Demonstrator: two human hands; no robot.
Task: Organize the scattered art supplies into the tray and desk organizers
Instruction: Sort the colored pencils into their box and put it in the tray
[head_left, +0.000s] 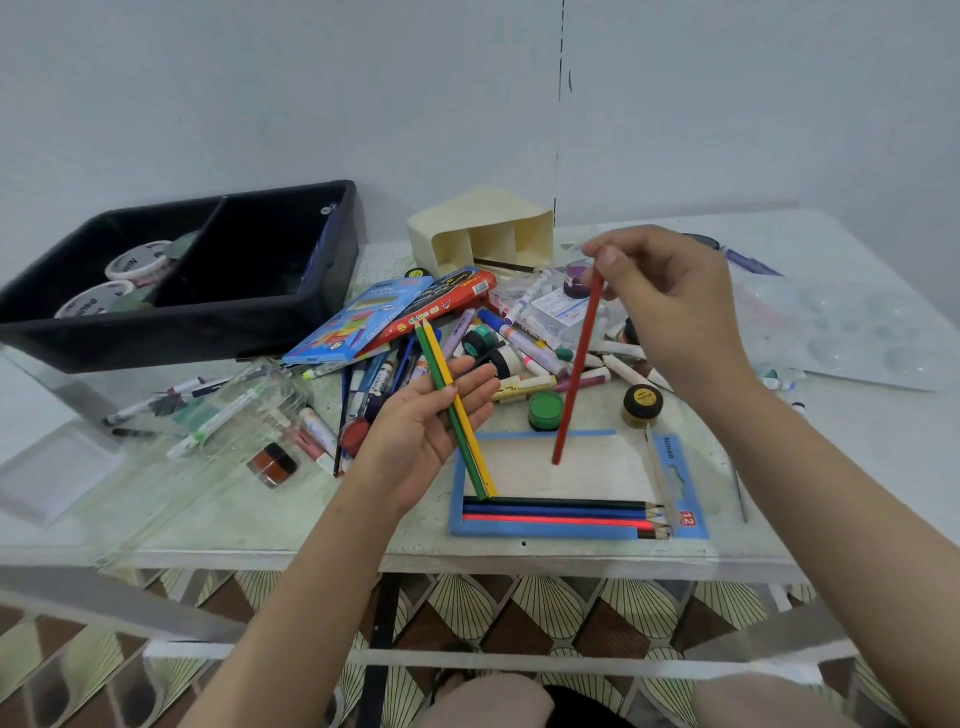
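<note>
- A heap of markers, paint tubes and small pots (519, 343) covers the middle of the white table (857, 447), between the hands and the containers behind.
- The black two-compartment plastic tray (311, 306) stands at the back left; white tape rolls (137, 260) lie in its left compartment.
- The cream plastic desk organizer (447, 234) lies tipped on its side, its compartments open toward the camera, with a thin dark stick poking out.
- The left hand (431, 431) is palm up with its fingers nearly straight; a green wooden pencil (428, 353) and a yellow wooden pencil (438, 353) lie side by side across it.
- The right hand (675, 306) pinches the top of a red wooden pencil (576, 369), which stands almost upright, its lower end on the blue-framed pencil pack (535, 531).
- Four more pencils (561, 512) lie along the pack's near edge.
- A clear plastic case (249, 415) at the left and a clear paint palette (857, 338) at the right are hard to make out against the table.
- The right hand hides part of the heap.
- The pack reads "Ninso" and "12"; a blue cardboard box (358, 322) reads "COLOURED PENCILS"; the tape rolls' lettering is only partly legible.
</note>
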